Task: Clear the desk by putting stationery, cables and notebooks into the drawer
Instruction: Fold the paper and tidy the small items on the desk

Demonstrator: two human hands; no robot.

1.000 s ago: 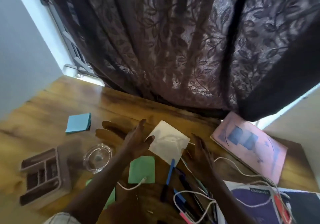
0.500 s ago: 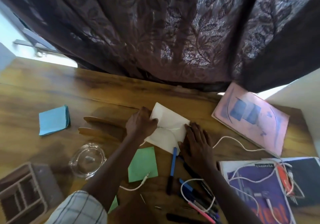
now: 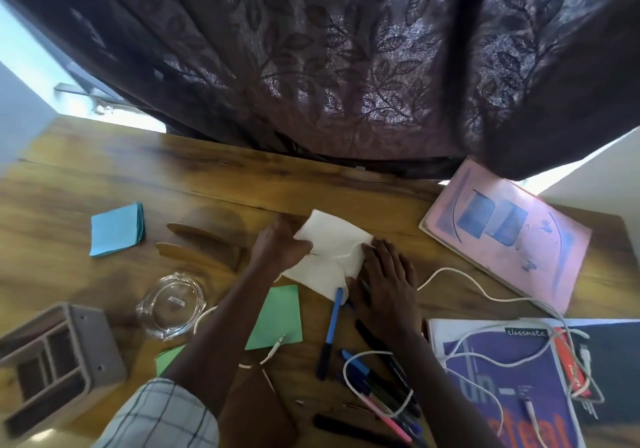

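In the head view, a white paper square (image 3: 329,252) lies at the centre of the frame on the wooden desk (image 3: 104,177), turned like a diamond with one corner pointing to the upper left. The left hand (image 3: 278,245) pinches its left edge, fingers curled. The right hand (image 3: 388,285) presses flat, fingers spread, on its lower right corner. A blue pen (image 3: 330,330) lies just below, its long axis near vertical, tip touching the paper.
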